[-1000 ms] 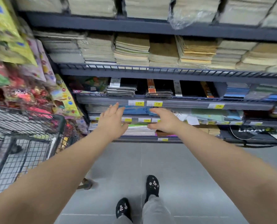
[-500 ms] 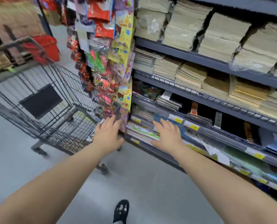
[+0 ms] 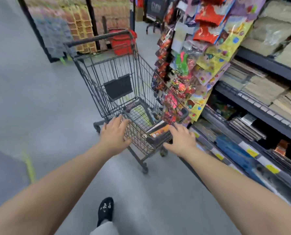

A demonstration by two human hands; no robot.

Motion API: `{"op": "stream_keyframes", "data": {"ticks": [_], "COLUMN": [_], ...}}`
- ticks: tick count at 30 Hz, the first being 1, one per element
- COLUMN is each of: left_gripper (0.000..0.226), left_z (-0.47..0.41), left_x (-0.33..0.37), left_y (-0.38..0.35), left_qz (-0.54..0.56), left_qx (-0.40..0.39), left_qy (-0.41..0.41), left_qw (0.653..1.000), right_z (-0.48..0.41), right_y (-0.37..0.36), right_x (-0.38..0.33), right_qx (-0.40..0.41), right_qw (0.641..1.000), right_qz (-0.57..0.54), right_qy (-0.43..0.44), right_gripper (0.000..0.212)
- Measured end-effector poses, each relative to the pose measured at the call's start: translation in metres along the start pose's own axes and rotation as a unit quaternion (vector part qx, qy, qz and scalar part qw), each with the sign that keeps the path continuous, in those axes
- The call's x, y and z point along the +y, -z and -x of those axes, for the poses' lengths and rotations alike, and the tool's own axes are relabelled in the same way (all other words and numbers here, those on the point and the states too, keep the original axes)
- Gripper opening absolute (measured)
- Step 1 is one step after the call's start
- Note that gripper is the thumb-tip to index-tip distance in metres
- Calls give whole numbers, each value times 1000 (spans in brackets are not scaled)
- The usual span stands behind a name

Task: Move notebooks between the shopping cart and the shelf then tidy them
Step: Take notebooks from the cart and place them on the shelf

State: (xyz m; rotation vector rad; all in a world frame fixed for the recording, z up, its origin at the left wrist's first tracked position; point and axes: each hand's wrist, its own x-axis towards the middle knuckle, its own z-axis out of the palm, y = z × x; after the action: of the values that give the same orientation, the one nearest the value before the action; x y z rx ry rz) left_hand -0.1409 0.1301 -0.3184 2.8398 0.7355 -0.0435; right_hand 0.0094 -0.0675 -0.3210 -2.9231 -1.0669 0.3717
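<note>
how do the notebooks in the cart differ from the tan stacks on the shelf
The notebooks in the cart show orange and dark covers; the tan stacks are plain. The notebooks lean tilted at the cart's near end; the tan stacks lie flat in rows on the shelf. Both are thin, flat paper goods.
</note>
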Motion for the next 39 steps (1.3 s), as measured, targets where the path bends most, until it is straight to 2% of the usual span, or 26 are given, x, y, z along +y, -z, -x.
{"op": "stream_keyframes", "data": {"ticks": [8,14,21,32,39], "left_gripper": [78,79,78,77,75], "left_z": [-73,-136,-212,-322,-365], "left_x": [-91,-119,-96,-37,-18], "left_y": [24,19,-6,-41,-92], "left_qz": [-18,-38,-43,-71,-82], "left_qx": [-6,-32,-86,-182,-312], "left_qy": [-57,-107,-182,-240,-239], "left_qw": [998,993,979,951,916], "right_z": [-84,-118,-154,-232,-261], "right_y": [-9,-17,-27,-39,-70], "right_x": [-80,-100,-73,-16,-11], "right_qx": [23,54,25,-24,-13], "right_qw": [998,990,979,952,911], "right_qz": [-24,-48,-65,-135,-231], "right_qy": [-58,-121,-191,-274,-341], "right_gripper": [75,79,77,74,67]}}
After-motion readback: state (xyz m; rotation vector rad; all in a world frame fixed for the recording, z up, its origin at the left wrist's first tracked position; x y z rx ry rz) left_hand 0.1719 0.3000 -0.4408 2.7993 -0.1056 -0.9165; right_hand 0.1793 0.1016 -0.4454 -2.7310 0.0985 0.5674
